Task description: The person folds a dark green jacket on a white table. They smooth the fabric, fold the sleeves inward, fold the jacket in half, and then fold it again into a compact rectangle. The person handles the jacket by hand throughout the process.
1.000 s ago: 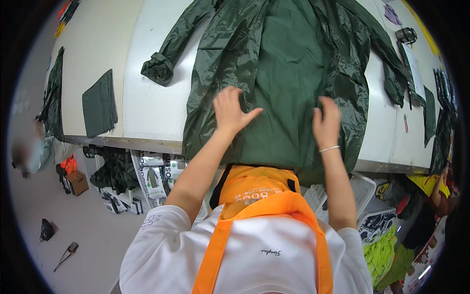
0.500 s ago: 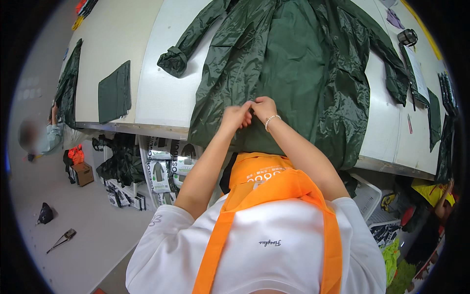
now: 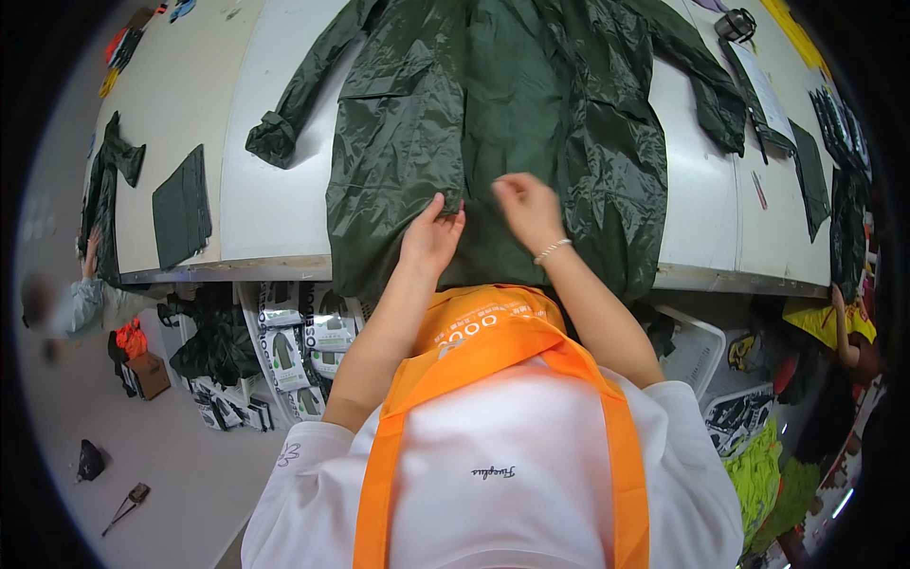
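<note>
The dark green raincoat (image 3: 493, 123) lies spread flat on the white surface (image 3: 275, 199), front up, its hem hanging just over the near edge and its sleeves thrown out toward the left and right sides. Laid open this way, the whole front panel is exposed to you for handling.

Your left hand (image 3: 431, 237) pinches a fold of the fabric at the lower front, near the centre line, fingers closed on the cloth. Your right hand (image 3: 526, 204) hovers just beside it over the same panel, fingers curled narrow; whether it actually grips fabric cannot be told from this view. A bead bracelet (image 3: 552, 249) sits on the right wrist. Both hands work close together at the near edge, which suggests you are attending to one small spot rather than shifting the whole garment.

You wear an orange apron (image 3: 474, 351) over a white shirt.

Outward along the surface: a folded dark green piece (image 3: 180, 204) lies toward the left end, with another loose green garment (image 3: 109, 180) beyond it. More green pieces (image 3: 810, 171) lie toward the right end. Below the near edge, packaged goods (image 3: 294, 351) are stacked under the surface. Another person's hand (image 3: 90, 248) reaches up at the far left end.
</note>
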The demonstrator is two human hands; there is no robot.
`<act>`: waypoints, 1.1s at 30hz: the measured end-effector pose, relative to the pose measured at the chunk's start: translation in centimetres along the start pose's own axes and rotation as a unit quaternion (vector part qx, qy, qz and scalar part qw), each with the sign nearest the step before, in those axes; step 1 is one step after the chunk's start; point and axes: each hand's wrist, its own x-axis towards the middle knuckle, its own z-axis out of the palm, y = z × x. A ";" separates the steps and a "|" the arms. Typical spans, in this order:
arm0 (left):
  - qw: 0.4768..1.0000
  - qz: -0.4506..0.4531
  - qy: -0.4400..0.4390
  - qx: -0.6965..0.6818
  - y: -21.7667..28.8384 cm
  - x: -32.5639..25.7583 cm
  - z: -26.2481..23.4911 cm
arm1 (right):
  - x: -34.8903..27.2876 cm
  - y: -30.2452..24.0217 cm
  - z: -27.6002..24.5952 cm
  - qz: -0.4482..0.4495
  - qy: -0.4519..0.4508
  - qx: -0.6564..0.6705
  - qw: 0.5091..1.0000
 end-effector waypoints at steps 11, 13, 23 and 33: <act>0.991 -0.084 0.039 0.097 2.1 -0.4 -0.3 | -0.2 7.6 -10.7 0.081 0.136 -0.156 0.975; 0.995 -0.064 0.038 0.062 2.8 -0.3 -0.5 | -0.2 8.6 -14.2 0.043 0.256 -0.136 0.956; 0.982 -0.089 -0.054 0.160 -6.4 -0.3 3.9 | -2.4 0.4 -2.3 0.096 0.020 0.024 0.995; 0.978 -0.083 -0.025 0.192 -7.8 1.4 3.8 | -4.9 1.5 -3.9 0.107 0.105 -0.179 0.972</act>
